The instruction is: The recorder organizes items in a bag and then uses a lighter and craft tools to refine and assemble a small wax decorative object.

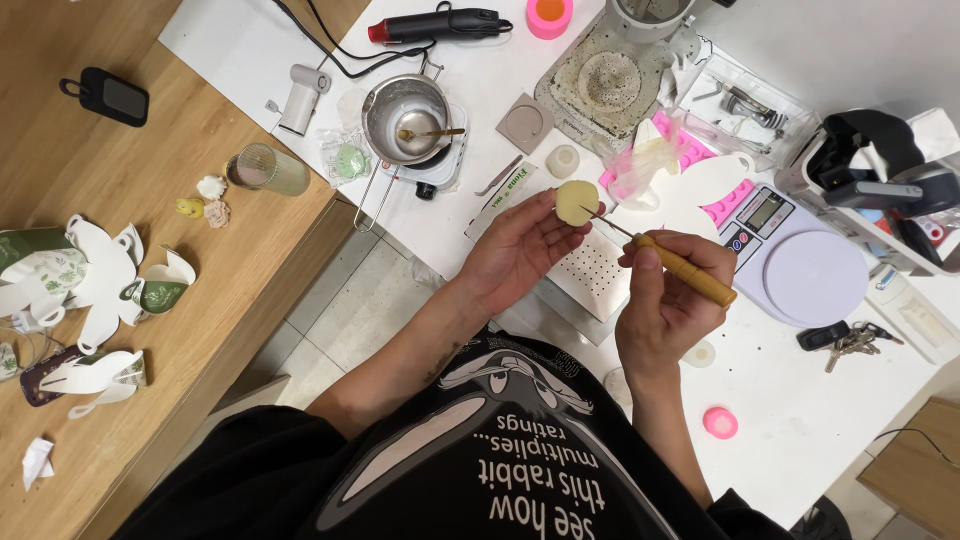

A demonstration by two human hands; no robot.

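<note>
Left hand raised over the white counter, fingers curled closed round a small pale-yellow wax disc held up at the fingertips, flat face toward the camera. Right hand closed in a pen-like grip on a wooden-handled needle tool — its thin metal tip reaches the disc's right edge, touching or all but touching; cannot tell which. Both hands hover above a white perforated tray lying on the counter. Beyond it, a small pot with a spoon in it sits on a compact hot plate, a heat gun with black cord lies further back, and a pink silicone mould rests beside a digital scale. A bunch of keys lies below the scale, and a small pink round piece sits alone near the counter's front edge. On the wooden counter to the left: a clear glass, three tiny flower-shaped pieces, cut paper packaging. Judging progress — the disc looks already cast and out of its mould; the surface appears smooth, so the needle work on it seems only begun, with most of the detailing or trimming left.
</note>
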